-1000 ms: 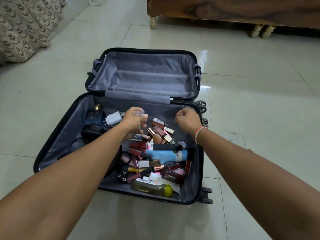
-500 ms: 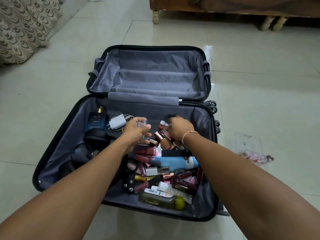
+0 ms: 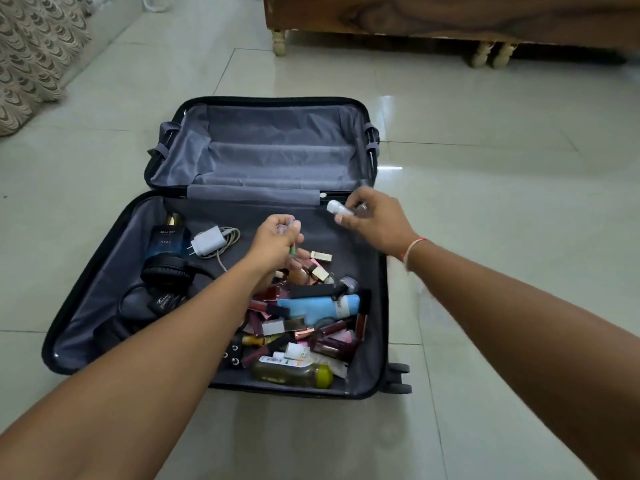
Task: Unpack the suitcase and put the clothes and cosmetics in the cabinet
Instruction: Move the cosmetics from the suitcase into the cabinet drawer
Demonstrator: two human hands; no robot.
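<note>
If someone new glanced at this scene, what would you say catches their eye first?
The open suitcase on the tiled floor, its near half heaped with cosmetics on the right side while the far half lies empty. Above the heap, the left hand and right hand each hold small items, the right one a white-capped tube.

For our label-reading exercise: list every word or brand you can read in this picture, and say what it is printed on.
"SKA…", partly legible, on the blue perfume box; its upper line is too blurred.
Cursive script on the black pouch: unreadable.
Labels on the yellow bottle and white tube: too small.
</note>
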